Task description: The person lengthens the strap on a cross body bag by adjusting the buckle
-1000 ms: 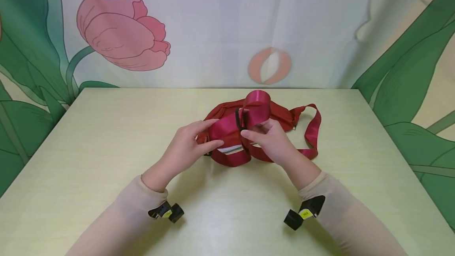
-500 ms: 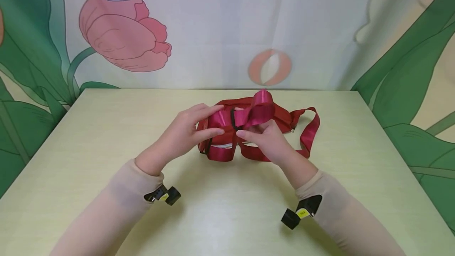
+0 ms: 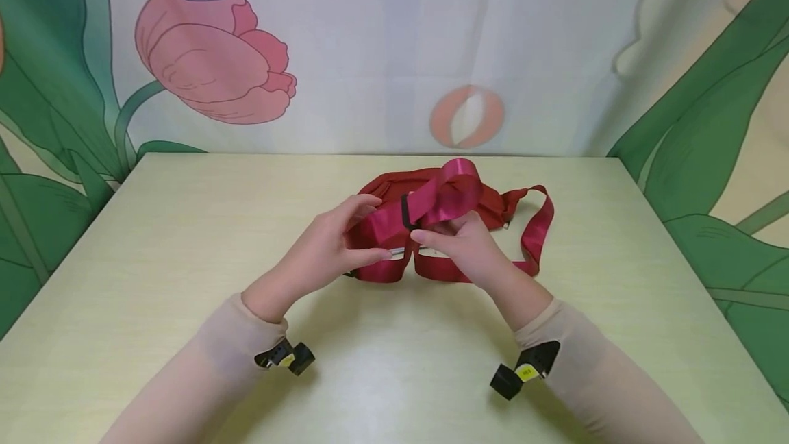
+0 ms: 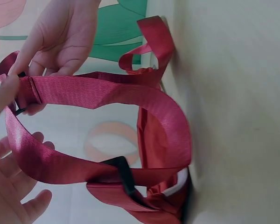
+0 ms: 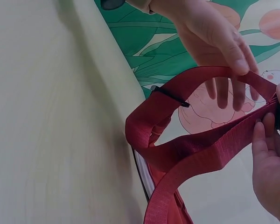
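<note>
A red waist bag [image 3: 394, 180] lies near the back middle of the table, and its magenta-red strap [image 3: 456, 190] stands up in loops in front of it. My right hand [image 3: 477, 247] pinches the strap beside a black slider buckle [image 3: 405, 212]. Left of that, my left hand [image 3: 320, 247] is spread round the strap, thumb apart from fingers. In the right wrist view its thumb [image 5: 239, 63] touches the strap's edge while the fingers extend behind. Another black buckle [image 4: 123, 175] sits lower on the strap in the left wrist view. Part of the bag is hidden.
The pale wooden table [image 3: 185, 225] carries the bag. A printed cloth backdrop [image 3: 370, 53] stands behind its far edge. A loose strap end loop [image 3: 542, 225] lies to the right of the bag. Each sleeve bears a small black camera [image 3: 507, 382].
The slider buckle has shifted slightly left with the right hand's fingers. My left hand rose, then came down again with its thumb and fingers spread wider. The upper loop has moved a little right.
</note>
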Available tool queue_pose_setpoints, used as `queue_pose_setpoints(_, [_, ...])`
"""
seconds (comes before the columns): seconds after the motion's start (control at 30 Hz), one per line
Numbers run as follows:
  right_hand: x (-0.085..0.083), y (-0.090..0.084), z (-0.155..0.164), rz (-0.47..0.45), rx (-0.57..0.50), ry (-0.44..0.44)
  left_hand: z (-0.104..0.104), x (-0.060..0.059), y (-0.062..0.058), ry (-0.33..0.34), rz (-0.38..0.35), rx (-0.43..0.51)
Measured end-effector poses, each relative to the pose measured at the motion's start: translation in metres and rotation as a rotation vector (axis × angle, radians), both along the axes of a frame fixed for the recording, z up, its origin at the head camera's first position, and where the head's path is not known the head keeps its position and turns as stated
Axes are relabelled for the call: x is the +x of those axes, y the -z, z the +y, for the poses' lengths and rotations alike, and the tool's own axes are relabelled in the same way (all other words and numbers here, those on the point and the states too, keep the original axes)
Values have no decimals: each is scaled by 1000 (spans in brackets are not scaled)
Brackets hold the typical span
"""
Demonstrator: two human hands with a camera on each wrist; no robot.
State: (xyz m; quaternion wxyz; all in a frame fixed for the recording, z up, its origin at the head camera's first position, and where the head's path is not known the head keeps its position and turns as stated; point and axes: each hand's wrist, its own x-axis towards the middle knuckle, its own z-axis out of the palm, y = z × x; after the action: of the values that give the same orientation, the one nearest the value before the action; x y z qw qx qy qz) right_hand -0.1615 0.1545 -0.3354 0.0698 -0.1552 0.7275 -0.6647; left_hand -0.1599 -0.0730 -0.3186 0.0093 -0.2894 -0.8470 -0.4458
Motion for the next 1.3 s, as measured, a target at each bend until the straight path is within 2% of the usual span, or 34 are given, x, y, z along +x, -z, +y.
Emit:
queue_pose_setpoints(0.13, [0,1,1,5,5,-3,-4,2,4,-57,96,-24])
queue_pose_setpoints(0.23, [0,2,0,14,33,-14,-3,1,4,-57,136,-11])
queue_pose_setpoints(0.4, [1,3,-3,27,96,-59,4,-2,3,32,153,-10])
queue_pose_setpoints(0.47, [1,4,-4,40,103,-76,6,-2,4,49,158,-7])
queue_pose_setpoints(0.6, [-1,4,-5,91,126,-92,9,-2,7,55,143,16])
queue_pose_setpoints(0.77, [0,4,-7,118,206,-78,9,-4,11,54,130,15])
queue_pose_setpoints(0.9, [-1,2,-8,129,255,-65,9,-6,13,41,60,76])
queue_pose_setpoints(1.17, [-1,5,-6,86,340,-60,3,-3,15,-32,-242,267])
queue_pose_setpoints(1.3, [-3,12,-7,117,371,-87,3,-3,15,-39,-324,339])
